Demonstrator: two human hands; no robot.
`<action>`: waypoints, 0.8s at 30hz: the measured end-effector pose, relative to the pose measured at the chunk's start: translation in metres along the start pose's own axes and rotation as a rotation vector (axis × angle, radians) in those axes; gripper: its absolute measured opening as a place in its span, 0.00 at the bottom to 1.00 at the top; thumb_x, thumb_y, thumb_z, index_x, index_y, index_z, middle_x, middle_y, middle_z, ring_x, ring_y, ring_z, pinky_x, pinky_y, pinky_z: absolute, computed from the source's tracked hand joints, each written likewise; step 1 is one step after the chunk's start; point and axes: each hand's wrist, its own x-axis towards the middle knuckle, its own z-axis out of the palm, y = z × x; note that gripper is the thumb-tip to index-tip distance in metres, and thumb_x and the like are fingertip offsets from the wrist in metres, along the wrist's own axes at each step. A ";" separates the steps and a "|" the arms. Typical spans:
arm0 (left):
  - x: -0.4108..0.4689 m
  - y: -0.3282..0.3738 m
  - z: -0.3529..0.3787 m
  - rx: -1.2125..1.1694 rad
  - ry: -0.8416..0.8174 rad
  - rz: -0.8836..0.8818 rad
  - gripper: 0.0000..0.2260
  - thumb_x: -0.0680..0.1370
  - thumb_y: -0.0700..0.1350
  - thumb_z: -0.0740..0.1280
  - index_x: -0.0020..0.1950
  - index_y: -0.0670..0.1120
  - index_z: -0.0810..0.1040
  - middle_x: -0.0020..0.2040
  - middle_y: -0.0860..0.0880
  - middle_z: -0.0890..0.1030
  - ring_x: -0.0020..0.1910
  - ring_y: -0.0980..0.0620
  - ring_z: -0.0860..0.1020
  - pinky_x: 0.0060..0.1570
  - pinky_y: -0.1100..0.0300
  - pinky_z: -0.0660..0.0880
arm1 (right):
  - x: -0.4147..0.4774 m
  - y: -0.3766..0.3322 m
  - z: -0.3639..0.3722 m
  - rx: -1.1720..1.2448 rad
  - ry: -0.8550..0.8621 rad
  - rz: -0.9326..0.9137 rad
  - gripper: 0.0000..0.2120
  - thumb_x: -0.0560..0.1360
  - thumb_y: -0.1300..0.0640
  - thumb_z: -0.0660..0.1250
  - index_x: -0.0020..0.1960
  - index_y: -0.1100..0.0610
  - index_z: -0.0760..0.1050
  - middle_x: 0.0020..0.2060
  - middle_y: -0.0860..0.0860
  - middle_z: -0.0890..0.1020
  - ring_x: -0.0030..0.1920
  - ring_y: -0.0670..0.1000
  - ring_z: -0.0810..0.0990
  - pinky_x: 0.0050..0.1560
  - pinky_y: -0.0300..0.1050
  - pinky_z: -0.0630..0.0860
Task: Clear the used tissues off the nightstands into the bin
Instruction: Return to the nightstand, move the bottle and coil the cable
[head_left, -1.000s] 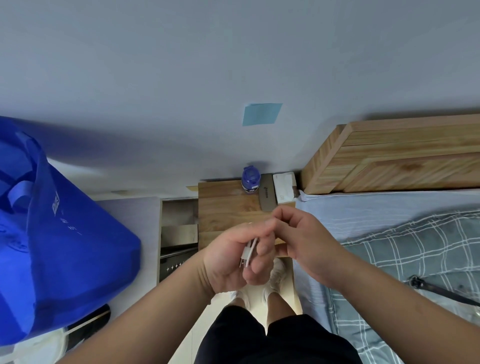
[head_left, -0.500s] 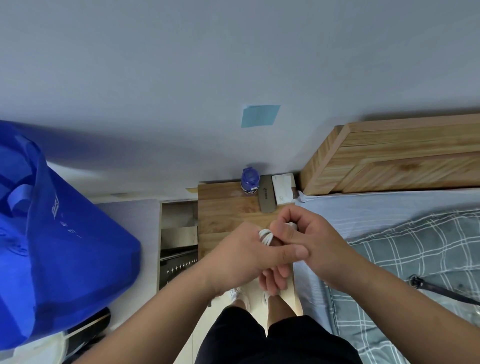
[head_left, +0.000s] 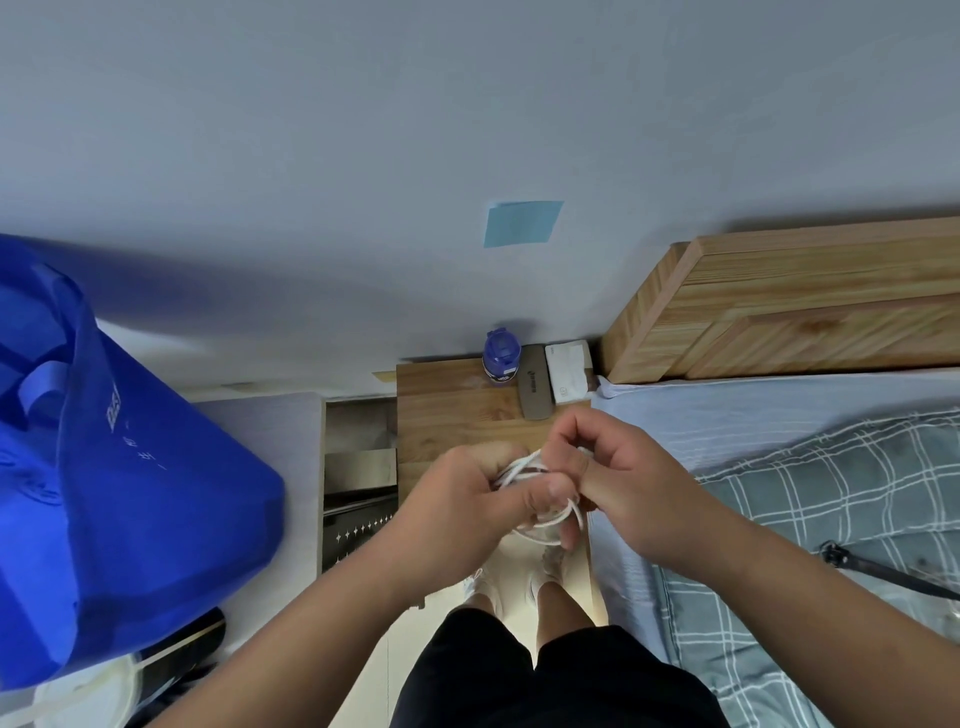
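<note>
Left hand (head_left: 462, 501) pinches the coiled white cable (head_left: 550, 522), right hand (head_left: 628, 483) grips one loop; wind evenly, then park it on the nightstand (head_left: 447, 410)

The left hand (head_left: 457, 499) and right hand (head_left: 623, 483) hide the front of the bench (head_left: 447, 410). The ends of the white cable (head_left: 550, 519) vanish among the fingers (head_left: 571, 457). Print on the blue bag (head_left: 130, 493), probably lettering, is unreadable.

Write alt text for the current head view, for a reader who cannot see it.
The left hand and right hand grip a coiled white cable above a wooden nightstand. At its back stand a blue bottle, a dark flat object and a white pack; a bed lies to the right.
</note>
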 end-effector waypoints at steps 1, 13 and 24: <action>0.000 0.000 -0.001 0.014 0.016 0.027 0.12 0.81 0.53 0.70 0.48 0.45 0.84 0.42 0.48 0.87 0.41 0.53 0.83 0.47 0.53 0.80 | 0.001 -0.001 0.000 0.057 -0.004 0.014 0.09 0.80 0.47 0.67 0.44 0.51 0.77 0.35 0.50 0.81 0.31 0.54 0.82 0.34 0.47 0.80; -0.001 0.001 0.020 -0.178 0.287 0.100 0.16 0.81 0.61 0.60 0.37 0.57 0.77 0.29 0.54 0.74 0.25 0.57 0.74 0.22 0.60 0.71 | 0.009 0.000 -0.004 0.531 -0.102 0.230 0.14 0.71 0.51 0.79 0.54 0.56 0.85 0.42 0.56 0.85 0.33 0.53 0.85 0.28 0.44 0.80; 0.014 -0.013 0.031 -0.044 0.466 0.036 0.16 0.85 0.53 0.64 0.40 0.51 0.80 0.33 0.57 0.79 0.32 0.64 0.75 0.34 0.73 0.71 | 0.000 0.014 0.007 0.600 0.000 0.296 0.12 0.77 0.48 0.70 0.51 0.55 0.86 0.38 0.53 0.84 0.36 0.49 0.81 0.33 0.43 0.76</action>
